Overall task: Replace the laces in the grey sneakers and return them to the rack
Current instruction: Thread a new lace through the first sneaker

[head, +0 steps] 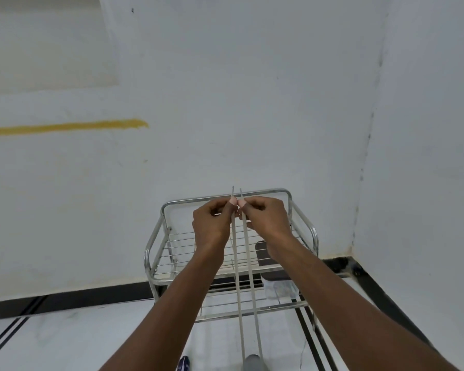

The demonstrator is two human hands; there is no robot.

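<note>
Grey sneaker [253,363], only its rounded tip showing at the bottom edge of the view, is sitting on the pale floor [91,341] in front of the chrome wire shoe rack [227,196], and two strands of a flat, pale grey shoelace [242,298] are running up from it to the hands. The fingers [233,201] of the left hand [212,220] are pinching one strand just below its stiff tip, and those of the right hand [265,218] are pinching the other the same way, the two hands nearly touching in front of the rack's top rail. Both tips are poking up side by side at about the same height, so the person is probably levelling the two ends, drawing the lace taut so that equal lengths are leaving the shoe before lacing goes on. Holding so close to the tips is likely meant to keep them steady for threading.

Behind the hands, the rack's upper wire shelf is carrying a dark brown flat object [263,254], partly hidden by the right wrist, and a clear plastic item [280,287] is lying on the lower shelf. Left of the sneaker, a blue shoe tip [184,364] is peeking in. Whether the eyelets are laced cannot be told.
</note>
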